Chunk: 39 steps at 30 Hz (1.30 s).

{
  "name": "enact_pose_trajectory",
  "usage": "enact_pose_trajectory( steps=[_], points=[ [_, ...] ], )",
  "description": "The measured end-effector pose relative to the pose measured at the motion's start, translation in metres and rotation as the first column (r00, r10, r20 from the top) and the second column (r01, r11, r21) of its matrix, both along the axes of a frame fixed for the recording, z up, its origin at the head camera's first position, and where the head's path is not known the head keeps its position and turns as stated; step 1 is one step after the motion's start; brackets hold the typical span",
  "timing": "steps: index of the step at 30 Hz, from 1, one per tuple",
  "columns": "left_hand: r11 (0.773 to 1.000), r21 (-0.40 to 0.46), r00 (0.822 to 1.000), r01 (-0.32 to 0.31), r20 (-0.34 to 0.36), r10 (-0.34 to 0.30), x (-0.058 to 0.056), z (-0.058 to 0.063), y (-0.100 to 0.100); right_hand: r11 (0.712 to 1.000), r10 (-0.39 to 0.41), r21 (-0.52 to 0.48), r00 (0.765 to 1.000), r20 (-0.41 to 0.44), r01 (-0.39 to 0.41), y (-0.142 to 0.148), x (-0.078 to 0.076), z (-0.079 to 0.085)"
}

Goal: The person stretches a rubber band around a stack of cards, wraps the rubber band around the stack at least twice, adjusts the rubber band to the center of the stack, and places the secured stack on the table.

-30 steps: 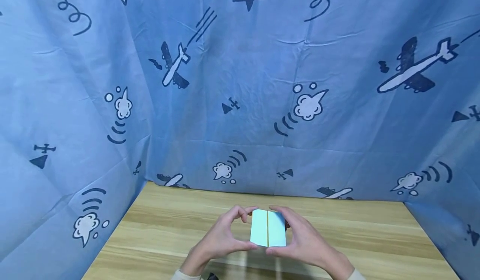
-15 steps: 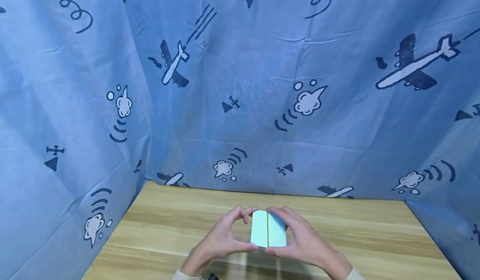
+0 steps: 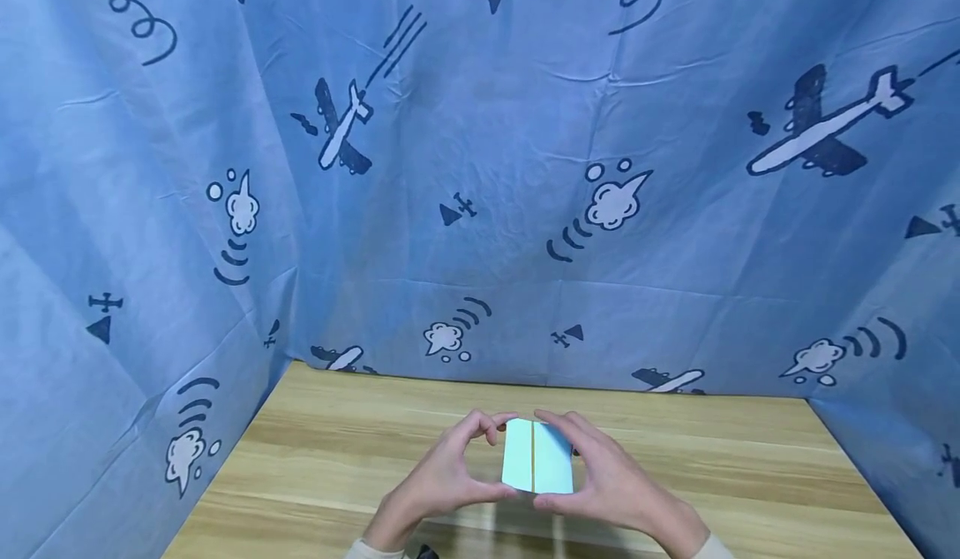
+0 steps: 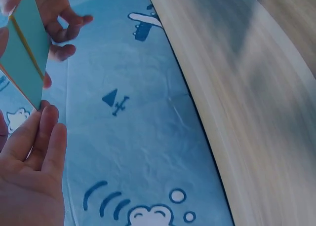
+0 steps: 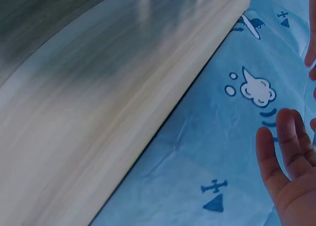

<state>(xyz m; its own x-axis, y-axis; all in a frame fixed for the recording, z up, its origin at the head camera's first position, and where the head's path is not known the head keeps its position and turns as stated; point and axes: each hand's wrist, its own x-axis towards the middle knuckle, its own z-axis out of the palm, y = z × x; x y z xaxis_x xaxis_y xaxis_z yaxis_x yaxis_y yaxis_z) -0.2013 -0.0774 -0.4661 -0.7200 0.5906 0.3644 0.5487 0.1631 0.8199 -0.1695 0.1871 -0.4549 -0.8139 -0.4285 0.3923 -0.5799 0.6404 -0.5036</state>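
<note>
Both hands hold a small, flat, pale turquoise square upright above the table. A thin orange stripe runs down it, and its exact kind cannot be told. My left hand pinches its left side, thumb at the lower corner and fingers at the upper one. On the other side my right hand grips it likewise, fingers along the top and thumb below. The left wrist view shows the turquoise square edge-on, with an orange rim. In the right wrist view the right hand shows, but the square is out of sight.
The wooden table lies under the hands. Blue cloth printed with planes and clouds hangs behind it and along both sides. A small dark object shows at the bottom edge, beside the left wrist.
The hands keep their hold on the turquoise square and barely move. Its orange stripe sits slightly farther left, and the right part looks a little wider. The head view has shifted slightly.
</note>
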Motion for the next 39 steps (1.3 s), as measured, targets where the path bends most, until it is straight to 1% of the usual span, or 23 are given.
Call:
enact_pose_trajectory(
  steps=[4, 8, 13, 17, 21, 24, 28, 30, 34, 39],
  points=[
    [1.0, 0.015, 0.998, -0.026, 0.051, 0.025, -0.001, -0.001, -0.006, 0.999, -0.029, -0.015, 0.999, 0.028, 0.03, 0.008, 0.0, 0.0],
    [0.999, 0.028, 0.997, -0.033, 0.077, 0.03, -0.002, -0.001, -0.009, 0.999, -0.039, -0.018, 0.998, 0.045, 0.04, 0.013, -0.001, 0.001],
    [0.999, 0.033, 0.997, -0.021, 0.073, 0.018, -0.004, -0.001, -0.009, 1.0, -0.003, -0.025, 0.998, 0.061, 0.005, 0.016, -0.001, 0.004],
    [1.0, 0.006, 0.998, -0.016, 0.057, 0.016, -0.006, -0.005, -0.008, 1.0, 0.015, -0.026, 0.999, 0.041, -0.014, 0.016, -0.004, 0.001],
    [0.998, -0.057, 0.999, -0.023, 0.034, 0.025, -0.006, -0.011, -0.007, 1.0, 0.008, -0.023, 1.0, 0.004, -0.008, 0.02, -0.013, -0.009],
    [0.992, -0.11, 0.998, -0.058, 0.029, 0.062, -0.004, -0.015, -0.009, 1.0, -0.012, -0.024, 1.0, 0.006, 0.012, 0.025, -0.021, -0.018],
    [0.985, -0.141, 0.994, -0.103, 0.03, 0.109, -0.002, -0.02, -0.012, 0.999, -0.042, -0.01, 0.997, 0.058, 0.042, 0.03, -0.032, -0.028],
    [0.983, -0.144, 0.993, -0.112, 0.024, 0.117, -0.002, -0.023, -0.013, 0.999, -0.054, 0.004, 0.994, 0.092, 0.054, 0.031, -0.036, -0.032],
    [0.98, -0.153, 0.992, -0.124, 0.018, 0.128, -0.002, -0.026, -0.014, 0.997, -0.06, 0.05, 0.99, 0.13, 0.054, 0.032, -0.045, -0.038],
    [0.976, -0.172, 0.989, -0.134, 0.045, 0.144, -0.003, -0.025, -0.016, 0.99, -0.074, 0.132, 0.98, 0.183, 0.05, 0.036, -0.058, -0.047]
  ],
)
